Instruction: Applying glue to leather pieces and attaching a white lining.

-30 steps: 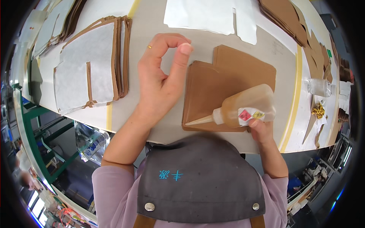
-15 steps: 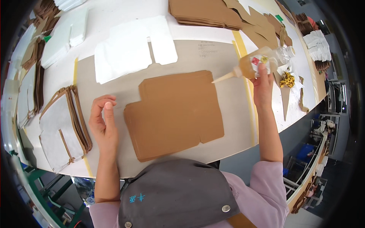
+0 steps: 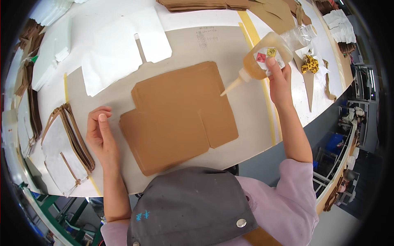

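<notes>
My right hand point(image 3: 281, 82) grips a clear squeeze bottle point(image 3: 259, 67) of amber liquid, with coloured diamond labels on its side. The bottle is tipped, its narrow pale nozzle point(image 3: 232, 87) pointing down and left at the right edge of a brown flat panel point(image 3: 172, 119). Whether the tip touches the panel I cannot tell. The panel has a notched upper left corner and a slit in its lower side, and lies on a grey board point(image 3: 111, 86). Left of the panel, my left hand point(image 3: 100, 133) hovers empty, fingers loosely curled and thumb apart from them.
A white notched sheet point(image 3: 123, 49) lies beyond the panel. Brown-and-white folded pieces point(image 3: 67, 147) stand at left, near white stacks point(image 3: 51, 51). Brown panels point(image 3: 201, 5) are piled at the far edge. A clear container point(image 3: 297, 37) and a yellow-black patterned bundle point(image 3: 310, 64) lie right.
My right hand has brought the bottle down and left, its nozzle now at the panel's right edge. My left hand stays beside the panel, empty. The view has shifted slightly.
</notes>
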`<act>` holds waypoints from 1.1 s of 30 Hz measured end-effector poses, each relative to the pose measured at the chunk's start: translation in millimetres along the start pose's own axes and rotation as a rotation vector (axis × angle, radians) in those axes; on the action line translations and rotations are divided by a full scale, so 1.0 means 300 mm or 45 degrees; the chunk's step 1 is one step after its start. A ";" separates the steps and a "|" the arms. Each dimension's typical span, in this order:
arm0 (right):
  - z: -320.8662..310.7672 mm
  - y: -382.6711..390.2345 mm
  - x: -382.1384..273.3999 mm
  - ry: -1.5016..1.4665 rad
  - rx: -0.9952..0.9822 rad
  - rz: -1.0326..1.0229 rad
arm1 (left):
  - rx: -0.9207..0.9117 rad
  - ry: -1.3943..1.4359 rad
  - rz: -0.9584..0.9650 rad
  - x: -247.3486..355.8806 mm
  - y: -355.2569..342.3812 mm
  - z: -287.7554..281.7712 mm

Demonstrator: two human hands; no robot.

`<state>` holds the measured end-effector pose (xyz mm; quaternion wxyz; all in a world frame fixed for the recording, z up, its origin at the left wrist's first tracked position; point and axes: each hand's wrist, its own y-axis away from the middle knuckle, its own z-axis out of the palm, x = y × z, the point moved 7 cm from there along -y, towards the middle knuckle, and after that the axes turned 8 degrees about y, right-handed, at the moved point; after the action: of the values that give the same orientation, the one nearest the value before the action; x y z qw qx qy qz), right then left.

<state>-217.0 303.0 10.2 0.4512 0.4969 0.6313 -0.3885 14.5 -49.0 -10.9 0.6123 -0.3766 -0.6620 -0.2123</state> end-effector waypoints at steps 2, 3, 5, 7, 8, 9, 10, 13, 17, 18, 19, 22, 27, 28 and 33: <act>-0.024 0.055 0.012 0.027 0.017 0.017 | 0.000 -0.030 0.014 0.005 0.003 -0.002; -0.036 0.086 0.022 0.040 0.003 0.048 | -0.010 -0.031 0.005 0.003 0.006 -0.001; -0.056 0.156 0.033 0.054 -0.002 0.109 | 0.004 -0.035 0.020 0.005 0.011 -0.004; -0.086 0.224 0.055 0.042 0.015 0.141 | -0.010 -0.033 0.022 0.005 0.014 -0.004; -0.101 0.258 0.068 0.027 0.024 0.159 | -0.011 -0.032 0.033 0.007 0.015 -0.004; -0.116 0.292 0.078 -0.042 0.061 0.170 | -0.021 -0.033 0.025 0.006 0.018 -0.001; -0.126 0.324 0.090 -0.041 0.065 0.179 | -0.019 -0.034 0.027 0.008 0.018 0.001; -0.182 0.417 0.116 -0.192 0.253 0.109 | -0.027 -0.048 0.027 0.016 0.018 0.006; -0.162 0.506 0.159 -0.217 0.256 0.025 | -0.037 -0.022 0.031 0.017 0.016 0.010; -0.147 0.508 0.168 -0.219 0.256 0.023 | -0.036 -0.024 0.033 0.011 0.015 0.005; -0.125 0.506 0.172 -0.191 0.188 0.016 | -0.057 -0.025 0.032 0.002 0.017 0.001; -0.050 0.450 0.130 -0.165 0.032 0.009 | -0.079 -0.024 0.026 -0.003 0.026 -0.005; 0.021 0.276 0.034 -0.224 0.079 -0.130 | -0.041 0.035 0.026 0.006 0.028 -0.006; 0.033 0.247 0.013 -0.170 0.090 -0.169 | -0.033 0.035 0.025 0.002 0.027 -0.009; 0.070 0.208 -0.034 -0.069 0.005 -0.199 | -0.018 0.046 0.010 -0.003 0.019 -0.018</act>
<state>-151.0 293.2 11.3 0.4352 0.4363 0.6551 -0.4371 22.3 -49.8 -12.0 0.6222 -0.3797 -0.6478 -0.2213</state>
